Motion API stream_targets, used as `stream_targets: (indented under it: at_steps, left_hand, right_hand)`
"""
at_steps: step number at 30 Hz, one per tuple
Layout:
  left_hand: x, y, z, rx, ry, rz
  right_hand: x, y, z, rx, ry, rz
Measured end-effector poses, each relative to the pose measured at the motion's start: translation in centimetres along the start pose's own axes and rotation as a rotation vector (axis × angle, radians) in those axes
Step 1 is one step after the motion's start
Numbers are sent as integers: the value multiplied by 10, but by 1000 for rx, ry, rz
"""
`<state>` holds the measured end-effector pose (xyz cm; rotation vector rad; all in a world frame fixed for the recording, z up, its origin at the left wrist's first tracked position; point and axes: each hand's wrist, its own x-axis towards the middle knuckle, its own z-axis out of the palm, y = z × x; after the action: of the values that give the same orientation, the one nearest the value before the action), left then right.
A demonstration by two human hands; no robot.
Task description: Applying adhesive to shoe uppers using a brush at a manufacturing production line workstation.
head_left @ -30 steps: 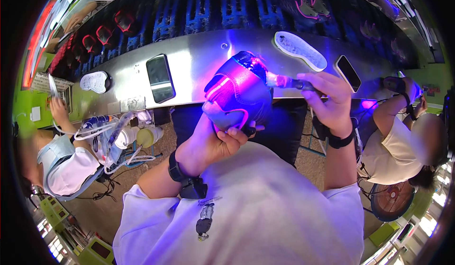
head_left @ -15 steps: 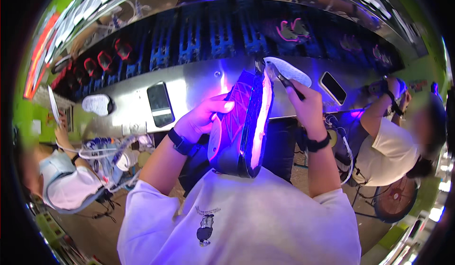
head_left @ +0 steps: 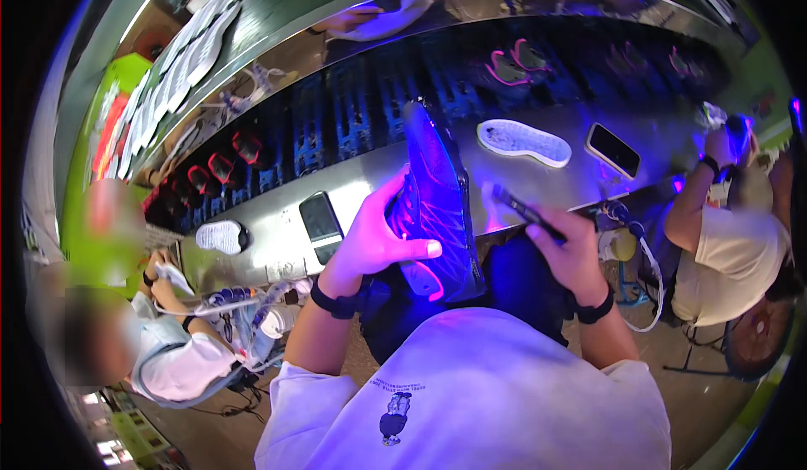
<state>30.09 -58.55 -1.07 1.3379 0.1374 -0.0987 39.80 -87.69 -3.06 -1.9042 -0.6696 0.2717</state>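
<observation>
My left hand [head_left: 376, 233] grips a dark shoe upper [head_left: 443, 218] by its side, thumb stretched across it. The upper stands on end in front of me, lit purple, with its patterned side showing; its underside is turned out of sight. A slim dark-handled brush [head_left: 523, 208] is held in my right hand [head_left: 570, 250], fingers closed around the handle. Its pale, blurred tip points left, a little apart from the upper. Beyond the brush a white shoe sole [head_left: 523, 143] lies on the metal bench [head_left: 551, 186].
Two phones, one at right [head_left: 614, 150] and one at left [head_left: 320, 221], rest on the bench. Near its left end sits another white sole [head_left: 218, 237]. Behind runs a blue-slatted conveyor [head_left: 353, 108] carrying red-edged shoe uppers [head_left: 220, 169]. Co-workers sit on both sides.
The upper has turned, so its pale underside no longer shows. The brush has come away from it, down toward me. In the view, the bench and far sole have shifted right and lower.
</observation>
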Motion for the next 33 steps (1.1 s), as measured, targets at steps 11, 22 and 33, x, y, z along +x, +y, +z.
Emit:
stream_targets:
  at_steps: [11, 22, 33]
  left_hand:
    - [25, -2, 45, -10, 2, -100]
    - [101, -11, -143, 323, 435, -571]
    - [147, -66, -383, 1218, 1219, -720]
  right_hand:
    - [31, -6, -25, 139, 11, -103]
    - [-18, 93, -42, 124, -51, 552]
    - [-15, 100, -24, 94, 82, 587]
